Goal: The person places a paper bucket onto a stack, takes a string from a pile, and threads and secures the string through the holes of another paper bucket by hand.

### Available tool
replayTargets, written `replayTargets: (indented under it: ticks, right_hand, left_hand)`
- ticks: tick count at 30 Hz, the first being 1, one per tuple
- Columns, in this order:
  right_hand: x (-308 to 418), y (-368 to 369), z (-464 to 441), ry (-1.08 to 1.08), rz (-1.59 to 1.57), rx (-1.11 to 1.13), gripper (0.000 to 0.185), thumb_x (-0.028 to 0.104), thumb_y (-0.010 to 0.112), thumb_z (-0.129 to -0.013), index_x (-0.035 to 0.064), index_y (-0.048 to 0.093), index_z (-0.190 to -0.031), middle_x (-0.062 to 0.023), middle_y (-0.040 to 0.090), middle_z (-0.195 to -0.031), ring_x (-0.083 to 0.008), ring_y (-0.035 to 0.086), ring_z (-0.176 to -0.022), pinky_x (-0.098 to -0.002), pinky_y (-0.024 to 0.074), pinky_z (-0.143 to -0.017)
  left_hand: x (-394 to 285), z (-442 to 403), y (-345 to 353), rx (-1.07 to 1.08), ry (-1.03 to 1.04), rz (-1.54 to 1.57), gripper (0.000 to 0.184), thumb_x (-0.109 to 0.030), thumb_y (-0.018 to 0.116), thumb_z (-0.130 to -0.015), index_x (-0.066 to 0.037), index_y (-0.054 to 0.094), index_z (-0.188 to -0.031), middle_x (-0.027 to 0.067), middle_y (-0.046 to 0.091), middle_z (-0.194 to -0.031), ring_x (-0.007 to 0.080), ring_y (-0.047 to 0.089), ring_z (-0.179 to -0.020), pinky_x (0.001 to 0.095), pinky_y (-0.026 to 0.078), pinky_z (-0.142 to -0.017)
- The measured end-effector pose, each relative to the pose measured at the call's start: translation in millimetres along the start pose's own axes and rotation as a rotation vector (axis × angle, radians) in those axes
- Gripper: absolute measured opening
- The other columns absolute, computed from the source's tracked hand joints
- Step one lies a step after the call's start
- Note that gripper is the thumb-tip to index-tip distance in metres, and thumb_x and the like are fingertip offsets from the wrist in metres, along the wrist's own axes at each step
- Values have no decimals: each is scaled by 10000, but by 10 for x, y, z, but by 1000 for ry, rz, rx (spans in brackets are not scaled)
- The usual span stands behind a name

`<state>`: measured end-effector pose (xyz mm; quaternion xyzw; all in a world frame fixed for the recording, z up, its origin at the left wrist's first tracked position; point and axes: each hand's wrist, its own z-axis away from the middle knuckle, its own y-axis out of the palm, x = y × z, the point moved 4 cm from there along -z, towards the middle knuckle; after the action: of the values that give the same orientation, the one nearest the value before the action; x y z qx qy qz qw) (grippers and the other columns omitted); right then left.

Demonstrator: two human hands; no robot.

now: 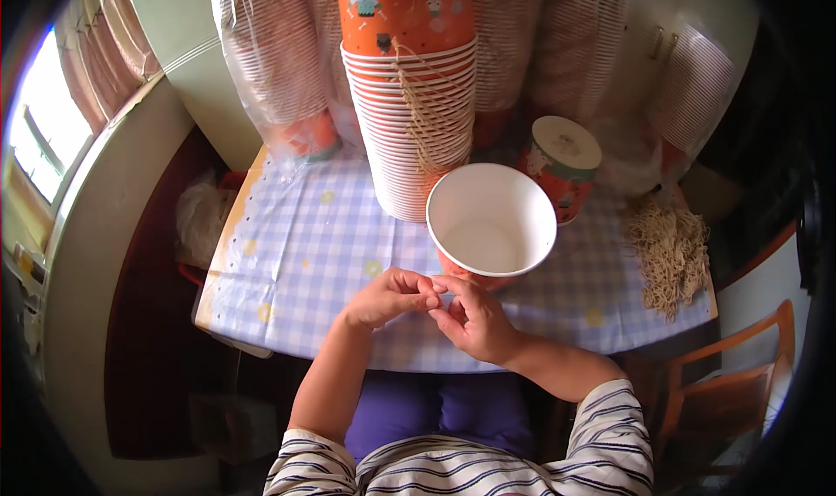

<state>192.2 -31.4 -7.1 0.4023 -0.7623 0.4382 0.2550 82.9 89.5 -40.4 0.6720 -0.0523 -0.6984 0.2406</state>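
Note:
My left hand [390,299] and my right hand [477,323] meet at the fingertips over the table's near edge. Each has its thumb and fingers drawn together in a pinch; whatever is between them is too small or hidden to make out. Just beyond my fingers stands a white-lined paper bucket [492,222] with an orange outside, its mouth tipped toward me. Behind it to the left rises a tall stack of nested paper buckets [392,121], topped by an upside-down orange one. Twisted cords [416,113] hang down the stack's side.
A checked cloth [305,261] covers the table. To the right are an upside-down printed bucket [566,148] and a pile of beige cords [670,252]. Plastic-wrapped bucket stacks [270,52] line the back. A wooden chair [731,383] stands at the lower right.

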Motion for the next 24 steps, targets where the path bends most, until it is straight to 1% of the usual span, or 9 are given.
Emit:
replayTargets:
  ticks: [1, 4, 7, 10, 13, 16, 19, 24]
  right_hand:
    - [-30, -6, 12, 48, -22, 12, 516, -2, 675, -798, 17, 433, -1254, -181, 542, -1120, -255, 620, -839, -351, 509, -739]
    - [85, -74, -25, -131, 108, -87, 456, 17, 683, -795, 25, 475, -1200, -160, 586, -1025, -248, 635, -810, -343, 520, -694]
    - [103, -107, -7, -211, 238, -103, 377, 35, 690, -789, 35, 526, -1129, -131, 612, -915, -269, 641, -810, -342, 528, -702]
    - [108, -105, -4, -314, 335, -189, 283, 8, 698, -772, 46, 582, -1028, -76, 611, -837, -228, 611, -643, -334, 512, -565]
    - [151, -133, -10, -343, 447, -215, 286, 12, 703, -760, 50, 585, -1017, -65, 597, -837, -235, 615, -668, -338, 514, -567]
    - [161, -127, -6, -342, 496, -211, 277, 11, 706, -749, 46, 588, -997, -63, 576, -825, -231, 613, -674, -332, 512, -565]
    - [175, -133, -14, -308, 515, -209, 274, 12, 709, -738, 41, 590, -983, -67, 566, -829, -229, 608, -677, -330, 511, -566]
    - [180, -136, -17, -365, 564, -219, 259, 7, 714, -715, 45, 599, -945, -60, 559, -819, -222, 600, -681, -333, 508, -595]
  left_hand:
    - [6, -2, 6, -19, 7, -6, 106, -136, 701, -854, -32, 682, -860, 24, 676, -866, 110, 620, -822, 264, 496, -803]
    - [4, -7, 22, -25, 28, -40, 106, -136, 698, -856, -32, 681, -855, 27, 674, -868, 113, 621, -832, 265, 495, -808]
    - [-42, 7, 48, -52, 78, -30, 99, -126, 692, -859, -28, 679, -860, 30, 670, -870, 114, 619, -842, 265, 495, -811]
    - [-18, -2, 36, -45, 81, -59, 81, -109, 684, -862, -28, 676, -859, 31, 666, -871, 108, 615, -847, 264, 493, -815]
    - [3, -5, 21, -82, 68, -79, 66, -93, 674, -865, -28, 671, -857, 29, 663, -869, 102, 611, -845, 261, 492, -818]
    - [-19, -4, 54, -119, 47, -82, 45, -65, 679, -846, -23, 666, -858, 23, 640, -863, 106, 595, -820, 259, 482, -787]
    - [-38, 1, 71, -121, 43, -88, 36, -54, 676, -842, -28, 660, -861, 19, 641, -864, 97, 591, -821, 255, 479, -793]
    - [-41, 5, 71, -130, 31, -104, 79, -111, 672, -855, -34, 655, -848, 10, 632, -841, 92, 579, -810, 256, 471, -790]
